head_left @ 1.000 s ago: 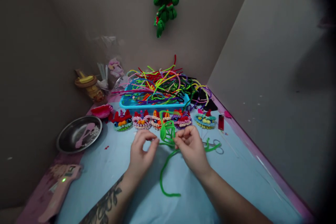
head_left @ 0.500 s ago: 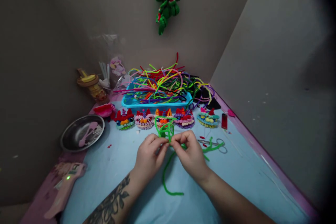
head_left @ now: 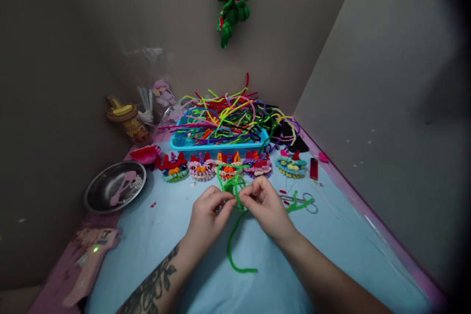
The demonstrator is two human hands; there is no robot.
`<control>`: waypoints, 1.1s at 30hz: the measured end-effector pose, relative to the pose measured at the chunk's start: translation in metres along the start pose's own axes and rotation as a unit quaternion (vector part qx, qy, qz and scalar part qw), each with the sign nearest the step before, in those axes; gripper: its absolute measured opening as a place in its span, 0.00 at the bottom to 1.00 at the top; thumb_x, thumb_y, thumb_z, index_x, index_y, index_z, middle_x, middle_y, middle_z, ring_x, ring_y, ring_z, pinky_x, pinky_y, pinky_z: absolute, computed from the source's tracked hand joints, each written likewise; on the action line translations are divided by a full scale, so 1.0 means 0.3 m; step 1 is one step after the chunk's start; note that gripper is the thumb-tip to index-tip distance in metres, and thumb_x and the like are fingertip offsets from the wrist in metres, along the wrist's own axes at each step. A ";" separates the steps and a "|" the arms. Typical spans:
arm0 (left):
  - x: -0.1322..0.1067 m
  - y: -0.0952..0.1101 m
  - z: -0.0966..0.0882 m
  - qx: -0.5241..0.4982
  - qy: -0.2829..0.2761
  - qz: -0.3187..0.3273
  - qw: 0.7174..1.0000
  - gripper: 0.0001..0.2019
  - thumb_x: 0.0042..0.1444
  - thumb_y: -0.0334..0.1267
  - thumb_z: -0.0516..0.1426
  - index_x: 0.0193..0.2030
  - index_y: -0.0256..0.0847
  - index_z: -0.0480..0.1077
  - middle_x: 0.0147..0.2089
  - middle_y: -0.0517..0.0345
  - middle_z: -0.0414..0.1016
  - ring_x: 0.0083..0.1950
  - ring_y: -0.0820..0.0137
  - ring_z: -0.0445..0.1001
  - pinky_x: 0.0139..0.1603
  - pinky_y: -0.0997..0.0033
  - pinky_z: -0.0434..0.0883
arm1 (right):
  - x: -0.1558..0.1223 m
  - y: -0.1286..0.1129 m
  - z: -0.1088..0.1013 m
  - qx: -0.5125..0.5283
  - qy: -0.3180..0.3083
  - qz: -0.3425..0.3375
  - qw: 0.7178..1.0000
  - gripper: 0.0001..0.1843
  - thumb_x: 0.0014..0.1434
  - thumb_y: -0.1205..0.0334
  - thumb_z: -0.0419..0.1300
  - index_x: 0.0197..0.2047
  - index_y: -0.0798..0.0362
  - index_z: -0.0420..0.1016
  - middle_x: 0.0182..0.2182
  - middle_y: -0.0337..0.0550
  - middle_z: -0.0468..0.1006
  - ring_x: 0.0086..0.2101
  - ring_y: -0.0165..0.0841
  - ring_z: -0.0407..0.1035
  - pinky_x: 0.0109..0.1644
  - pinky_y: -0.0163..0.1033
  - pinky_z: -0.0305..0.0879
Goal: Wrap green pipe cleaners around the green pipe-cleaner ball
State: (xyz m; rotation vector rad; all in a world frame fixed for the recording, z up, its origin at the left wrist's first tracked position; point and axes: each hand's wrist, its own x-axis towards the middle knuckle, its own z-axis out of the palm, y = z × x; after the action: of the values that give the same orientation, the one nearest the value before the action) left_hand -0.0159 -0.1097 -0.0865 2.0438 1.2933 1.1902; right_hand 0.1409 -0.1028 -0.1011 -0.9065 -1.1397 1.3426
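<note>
Counter (head_left: 140, 245): pale blue top with pink edging, filling the lower half of my head-camera view.
Tray (head_left: 221, 147): blue, at the back, heaped with multicoloured fuzzy stems (head_left: 224, 117).
Figure row (head_left: 201, 169): five fuzzy, colourful faces lined up before the tray.
Bowl (head_left: 91, 197): steel, at my left, holding a pink scoop (head_left: 122, 189) and small pale beads.
Pink tool (head_left: 86, 267): near the counter's left edge, green light showing.
Left hand (head_left: 208, 213): I see thumb and forefinger pinched on the green piece's near edge.
Right hand (head_left: 268, 211): fingers curled, tips gripping the same piece just beside the left's.
Green piece (head_left: 231, 186): looped stems between my two hands, before the middle faces; one long tail curves down towards me.
Scissors (head_left: 310, 203): right of my hands, green stem lying across them.
</note>
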 end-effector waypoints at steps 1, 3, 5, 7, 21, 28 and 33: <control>0.001 0.000 -0.001 -0.002 -0.002 -0.003 1.000 0.04 0.55 0.34 0.58 0.33 0.39 0.75 0.27 0.59 0.68 0.27 0.73 0.66 0.26 0.75 0.64 | 0.001 -0.002 0.000 0.000 0.000 0.002 1.000 0.17 0.54 0.62 0.62 0.30 0.48 0.52 0.26 0.31 0.72 0.29 0.29 0.66 0.36 0.36 0.60; 0.003 -0.001 -0.002 -0.004 -0.007 -0.014 1.000 0.05 0.55 0.34 0.58 0.32 0.39 0.75 0.26 0.59 0.68 0.26 0.74 0.66 0.26 0.75 0.63 | 0.002 -0.005 0.001 -0.001 -0.001 0.003 1.000 0.18 0.54 0.63 0.62 0.30 0.48 0.52 0.25 0.30 0.71 0.29 0.28 0.65 0.36 0.35 0.59; 0.005 -0.003 -0.001 -0.009 -0.013 -0.025 1.000 0.05 0.55 0.34 0.58 0.31 0.39 0.75 0.26 0.59 0.68 0.26 0.74 0.65 0.26 0.75 0.63 | 0.002 -0.006 0.004 0.001 0.001 0.003 1.000 0.18 0.53 0.65 0.62 0.30 0.48 0.51 0.24 0.29 0.70 0.28 0.27 0.64 0.36 0.35 0.59; 0.007 -0.003 -0.001 -0.015 -0.018 -0.034 0.999 0.05 0.54 0.34 0.58 0.31 0.39 0.75 0.26 0.59 0.68 0.26 0.74 0.65 0.26 0.75 0.62 | 0.002 -0.006 0.007 0.007 0.005 0.004 1.000 0.18 0.53 0.66 0.61 0.30 0.48 0.50 0.23 0.28 0.69 0.27 0.27 0.63 0.35 0.34 0.58; -0.006 -0.012 0.004 0.010 0.013 0.049 0.999 0.10 0.55 0.29 0.57 0.44 0.40 0.72 0.33 0.57 0.70 0.31 0.73 0.67 0.29 0.76 0.66 | -0.008 0.005 0.009 -0.101 0.015 -0.042 0.994 0.14 0.56 0.66 0.57 0.30 0.48 0.52 0.27 0.33 0.69 0.30 0.29 0.64 0.36 0.36 0.60; -0.012 -0.022 0.006 0.082 0.051 0.092 0.991 0.11 0.54 0.29 0.59 0.44 0.40 0.67 0.35 0.57 0.73 0.29 0.74 0.69 0.30 0.76 0.70 | -0.024 0.001 -0.005 -0.231 -0.003 -0.144 0.962 0.10 0.59 0.68 0.54 0.32 0.48 0.54 0.31 0.39 0.72 0.35 0.32 0.69 0.39 0.39 0.65; -0.021 -0.035 0.009 0.188 0.036 0.192 0.962 0.21 0.56 0.26 0.56 0.56 0.42 0.64 0.39 0.55 0.80 0.35 0.72 0.77 0.37 0.75 0.72 | -0.027 0.021 -0.014 -0.302 -0.018 -0.193 0.934 0.09 0.58 0.71 0.52 0.33 0.48 0.55 0.31 0.40 0.72 0.34 0.33 0.69 0.38 0.40 0.65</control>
State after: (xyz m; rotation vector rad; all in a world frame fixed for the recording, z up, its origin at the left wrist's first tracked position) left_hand -0.0201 -0.1101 -0.0980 2.6441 1.2694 1.2636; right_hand 0.1441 -0.1099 -0.1089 -1.0163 -1.7048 0.6914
